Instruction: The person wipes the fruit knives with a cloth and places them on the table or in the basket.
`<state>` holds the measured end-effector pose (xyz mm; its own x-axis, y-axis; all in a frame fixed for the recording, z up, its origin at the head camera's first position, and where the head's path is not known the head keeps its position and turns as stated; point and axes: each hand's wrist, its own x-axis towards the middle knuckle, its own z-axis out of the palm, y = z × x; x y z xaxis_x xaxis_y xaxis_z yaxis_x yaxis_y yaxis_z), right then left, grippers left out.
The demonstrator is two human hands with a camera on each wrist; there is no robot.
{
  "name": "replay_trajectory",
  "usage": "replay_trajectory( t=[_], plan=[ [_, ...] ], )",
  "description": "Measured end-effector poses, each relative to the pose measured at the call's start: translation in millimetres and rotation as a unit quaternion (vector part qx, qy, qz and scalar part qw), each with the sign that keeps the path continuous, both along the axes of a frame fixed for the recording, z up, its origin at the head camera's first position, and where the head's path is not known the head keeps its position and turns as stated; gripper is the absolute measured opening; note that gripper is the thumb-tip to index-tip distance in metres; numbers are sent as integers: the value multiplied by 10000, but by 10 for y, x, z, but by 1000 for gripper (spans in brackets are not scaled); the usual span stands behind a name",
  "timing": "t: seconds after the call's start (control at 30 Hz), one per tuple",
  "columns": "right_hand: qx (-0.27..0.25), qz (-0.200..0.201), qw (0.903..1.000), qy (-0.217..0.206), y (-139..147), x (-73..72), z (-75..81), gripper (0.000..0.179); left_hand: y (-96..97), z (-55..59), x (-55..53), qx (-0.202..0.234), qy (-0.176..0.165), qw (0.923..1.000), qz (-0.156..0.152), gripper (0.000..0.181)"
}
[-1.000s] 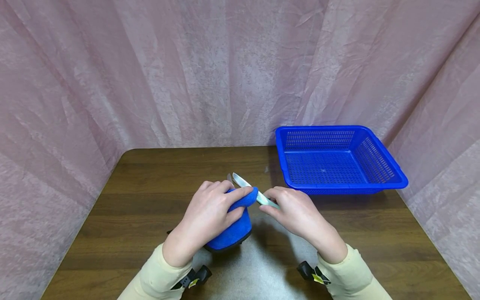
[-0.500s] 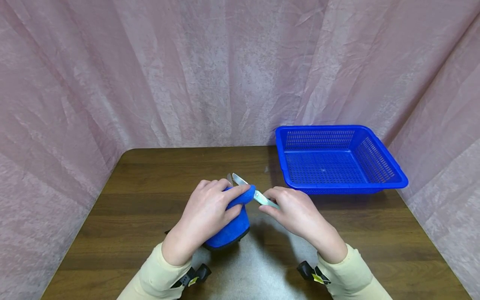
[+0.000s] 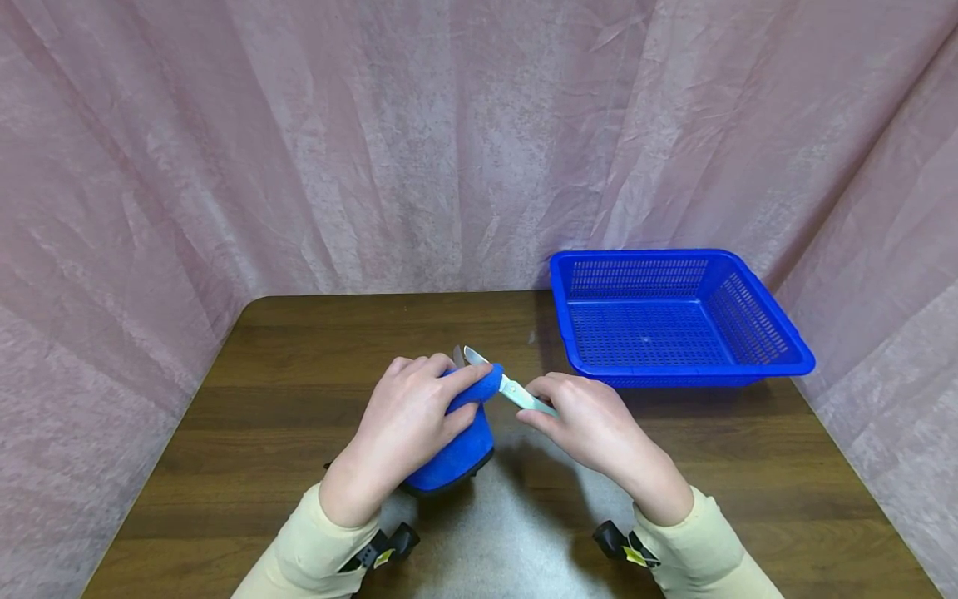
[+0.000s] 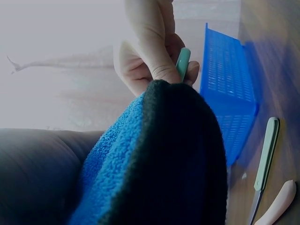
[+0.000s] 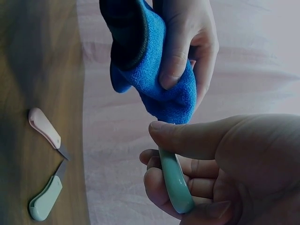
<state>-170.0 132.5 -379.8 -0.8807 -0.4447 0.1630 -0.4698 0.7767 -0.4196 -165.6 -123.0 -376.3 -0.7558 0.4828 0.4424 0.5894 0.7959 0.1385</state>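
Note:
In the head view my left hand point(image 3: 412, 412) grips a blue fleecy cloth point(image 3: 455, 453) with black edging, folded over a knife's blade between fingers and thumb. The handle of this pale green folding knife point(image 3: 526, 398) is held in my right hand point(image 3: 587, 420), and its blade tip pokes out beyond the cloth. On the table, in the right wrist view, lie a pink-handled folding knife point(image 5: 45, 126) and another green folding knife point(image 5: 48, 199), both with blades out. The left hand mostly hides these two in the head view.
A blue plastic basket point(image 3: 681, 366) stands at the back right of the wooden table point(image 3: 299, 358). Pink curtains point(image 3: 419, 150) hang behind the table and at its sides.
My left hand and the cloth have slid left along the blade, away from the handle, uncovering more of the knife near its pivot. The right hand has hardly moved.

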Motion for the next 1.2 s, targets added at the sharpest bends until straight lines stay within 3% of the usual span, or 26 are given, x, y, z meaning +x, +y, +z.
replay_trajectory(
  t=[0.53, 0.97, 1.2],
  plan=[
    [-12, -9, 10000, -36, -3, -5, -7, 14, -7, 10, -10, 14, -213, 9997, 126, 44],
    [-1, -20, 10000, -41, -1, 7, -1, 13, -52, 13, -25, 92, -94, 9997, 214, 43],
    [16, -18, 10000, -48, -1, 3, -4, 14, -85, 33, -42, 96, -195, 9991, 357, 44]
  ],
)
